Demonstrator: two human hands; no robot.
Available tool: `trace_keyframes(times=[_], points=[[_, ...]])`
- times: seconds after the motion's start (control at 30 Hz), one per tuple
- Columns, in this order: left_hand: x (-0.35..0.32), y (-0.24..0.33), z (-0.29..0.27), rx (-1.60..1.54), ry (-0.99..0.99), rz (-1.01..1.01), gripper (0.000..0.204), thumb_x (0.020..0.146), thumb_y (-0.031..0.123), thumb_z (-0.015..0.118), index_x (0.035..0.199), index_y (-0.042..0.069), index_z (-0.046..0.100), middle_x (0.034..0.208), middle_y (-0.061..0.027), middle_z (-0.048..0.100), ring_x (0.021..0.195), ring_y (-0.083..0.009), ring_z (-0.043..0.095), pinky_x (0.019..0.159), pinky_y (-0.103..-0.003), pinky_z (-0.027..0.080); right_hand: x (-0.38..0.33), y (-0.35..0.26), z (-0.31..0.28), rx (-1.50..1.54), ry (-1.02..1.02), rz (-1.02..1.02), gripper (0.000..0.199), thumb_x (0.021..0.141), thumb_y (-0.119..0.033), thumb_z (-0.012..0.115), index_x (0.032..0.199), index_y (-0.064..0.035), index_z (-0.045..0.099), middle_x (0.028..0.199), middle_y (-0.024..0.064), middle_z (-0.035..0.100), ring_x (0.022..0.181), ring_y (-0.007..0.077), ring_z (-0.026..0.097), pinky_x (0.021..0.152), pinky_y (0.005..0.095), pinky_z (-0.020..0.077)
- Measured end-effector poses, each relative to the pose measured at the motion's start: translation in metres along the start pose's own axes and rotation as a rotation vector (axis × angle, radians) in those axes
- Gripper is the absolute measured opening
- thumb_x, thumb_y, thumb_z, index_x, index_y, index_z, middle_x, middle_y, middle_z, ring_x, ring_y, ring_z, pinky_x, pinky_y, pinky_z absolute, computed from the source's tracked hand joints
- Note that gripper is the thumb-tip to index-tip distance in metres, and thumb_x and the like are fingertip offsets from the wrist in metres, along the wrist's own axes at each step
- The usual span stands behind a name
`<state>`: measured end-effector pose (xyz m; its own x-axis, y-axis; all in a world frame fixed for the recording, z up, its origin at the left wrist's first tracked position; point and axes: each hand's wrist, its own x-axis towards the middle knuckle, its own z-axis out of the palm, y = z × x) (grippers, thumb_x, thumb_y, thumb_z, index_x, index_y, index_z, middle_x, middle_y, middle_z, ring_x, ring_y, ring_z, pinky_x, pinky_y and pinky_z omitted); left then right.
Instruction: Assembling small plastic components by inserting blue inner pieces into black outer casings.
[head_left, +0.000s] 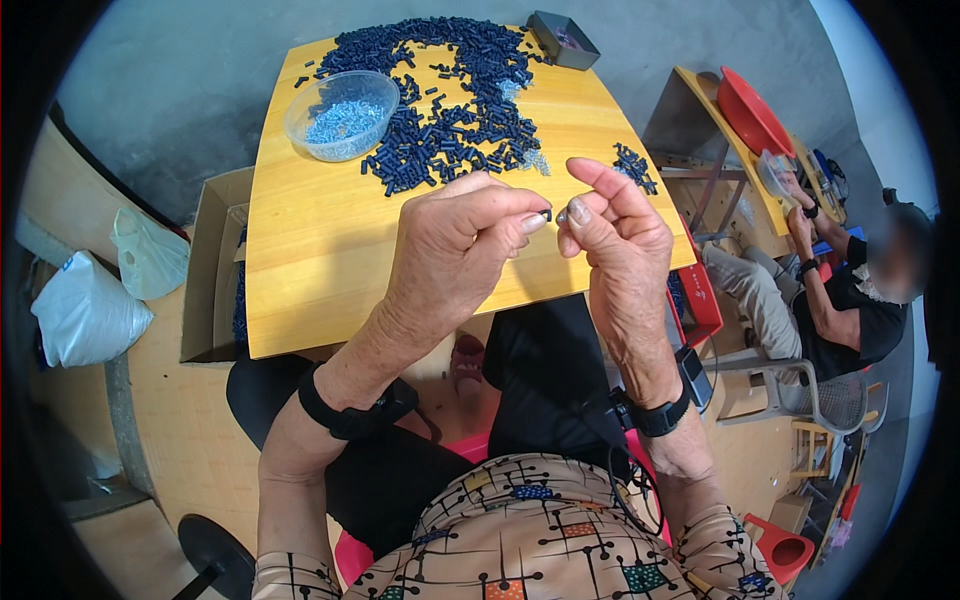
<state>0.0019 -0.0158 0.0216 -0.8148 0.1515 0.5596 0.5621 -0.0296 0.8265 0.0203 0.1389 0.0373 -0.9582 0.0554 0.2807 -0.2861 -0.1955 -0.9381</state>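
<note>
Over the yellow table (pixel 320 260), the person's left hand (pixel 450 235) pinches a small dark tube (pixel 547 215) at its fingertips, just beside the right hand (pixel 632 238), which grips a tiny pale piece (pixel 562 215), with loose dark tubes (pixel 405 165) and a clear bowl (pixel 345 152) beyond.

Over a yellow tabletop (pixel 320 270), the left hand (pixel 455 235) pinches a small black piece (pixel 546 215) just beside a tiny pale piece (pixel 562 216) in the right hand (pixel 625 240), while scattered black pieces (pixel 440 35) and a round clear tub (pixel 346 154) of bluish bits (pixel 345 122) lie beyond.
</note>
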Motion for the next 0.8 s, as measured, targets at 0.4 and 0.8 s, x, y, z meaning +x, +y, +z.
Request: trace_keyframes(times=[0.4, 0.8], points=[[-0.0008, -0.0018, -0.0003, 0.077, -0.022, 0.068, 0.01, 0.076, -0.003, 0.063, 0.085, 0.0, 0.064, 0.07, -0.0102, 0.06, 0.06, -0.0189, 0.058, 0.053, -0.028, 0.044, 0.0005, 0.0, 0.0, -0.111, -0.009, -0.006, 0.033, 0.081, 0.002, 0.063, 0.113, 0.0037, 0.056, 0.073, 0.0007, 0.06, 0.062, 0.0047, 0.052, 0.058, 0.0168, 0.0426], [-0.0016, 0.0, -0.001, 0.195, -0.038, 0.158, 0.012, 0.076, -0.004, 0.063, 0.088, -0.001, 0.065, 0.075, -0.0097, 0.062, 0.061, -0.0136, 0.058, 0.055, -0.024, 0.046, 0.0043, -0.0039, 0.0014, -0.15, -0.065, 0.002, 0.033, 0.08, 0.002, 0.064, 0.112, 0.0027, 0.057, 0.073, 0.0006, 0.06, 0.061, 0.0035, 0.051, 0.056, 0.016, 0.0431]])
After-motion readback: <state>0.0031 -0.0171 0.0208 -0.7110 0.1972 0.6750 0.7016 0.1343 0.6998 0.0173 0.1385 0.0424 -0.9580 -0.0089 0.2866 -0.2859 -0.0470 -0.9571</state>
